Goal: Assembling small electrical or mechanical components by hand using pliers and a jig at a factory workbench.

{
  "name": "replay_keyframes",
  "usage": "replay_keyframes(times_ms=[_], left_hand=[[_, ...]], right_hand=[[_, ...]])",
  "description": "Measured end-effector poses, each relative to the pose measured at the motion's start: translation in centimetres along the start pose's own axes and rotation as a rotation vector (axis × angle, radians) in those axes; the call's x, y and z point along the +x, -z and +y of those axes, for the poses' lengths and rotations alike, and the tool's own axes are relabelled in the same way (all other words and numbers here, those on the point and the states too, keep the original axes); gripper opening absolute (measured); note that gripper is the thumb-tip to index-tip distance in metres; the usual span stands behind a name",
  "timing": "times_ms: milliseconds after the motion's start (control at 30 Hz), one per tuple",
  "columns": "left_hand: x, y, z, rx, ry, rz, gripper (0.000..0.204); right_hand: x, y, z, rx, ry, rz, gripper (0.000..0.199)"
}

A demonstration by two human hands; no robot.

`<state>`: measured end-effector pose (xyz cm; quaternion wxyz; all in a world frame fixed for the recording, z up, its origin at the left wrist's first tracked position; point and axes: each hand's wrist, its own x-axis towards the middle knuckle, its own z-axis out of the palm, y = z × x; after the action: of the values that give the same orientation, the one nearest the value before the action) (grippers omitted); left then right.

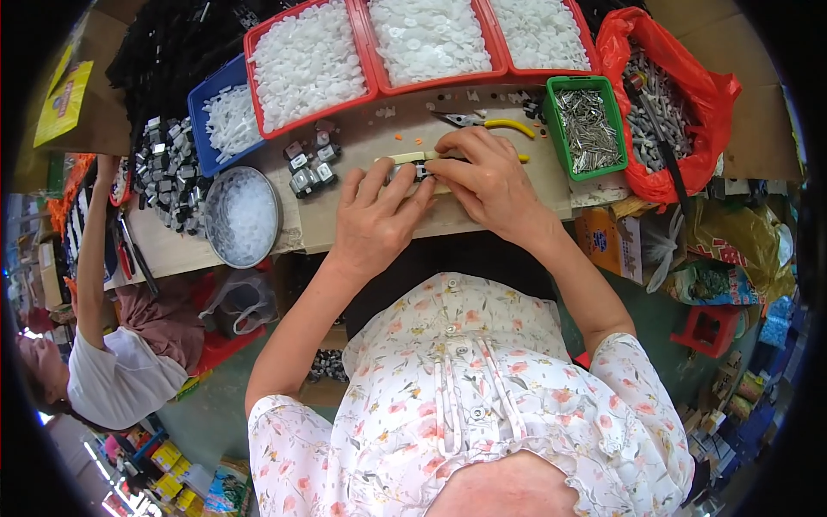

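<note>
- The left hand (379, 215) bent over a small silver-and-black part (420, 170) at the middle of the worktop (185, 254); whether its fingers gripped could not be told.
- The right hand (500, 177) had its fingers narrowed, pinching the part's end, so this piece seemed unfinished.
- To the left lay a cluster of similar parts (310, 172), finished or not unclear.
- Beyond, yellow-handled pliers (508, 127) lay unheld, and red trays (363, 43) were heaped with white pieces (310, 65), suggesting plenty was left.
</note>
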<state>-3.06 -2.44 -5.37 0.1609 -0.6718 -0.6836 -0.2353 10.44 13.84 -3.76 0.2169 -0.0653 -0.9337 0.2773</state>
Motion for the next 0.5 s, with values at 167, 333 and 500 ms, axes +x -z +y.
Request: replay_keyframes(times_ms=[167, 333, 500], left_hand=[[0.4, -0.1, -0.1, -0.039, 0.010, -0.006, 0.032], [0.4, 0.9, -0.1, -0.110, 0.024, 0.003, 0.033], [2.5, 1.4, -0.8, -0.255, 0.026, 0.066, 0.030]], right_hand=[[0.1, 0.1, 0.6, 0.013, -0.008, -0.012, 0.024], [-0.2, 2.7, 0.5, 0.109, -0.097, 0.079, 0.023], [-3.0, 9.2, 4.2, -0.181, -0.277, 0.336, 0.020]])
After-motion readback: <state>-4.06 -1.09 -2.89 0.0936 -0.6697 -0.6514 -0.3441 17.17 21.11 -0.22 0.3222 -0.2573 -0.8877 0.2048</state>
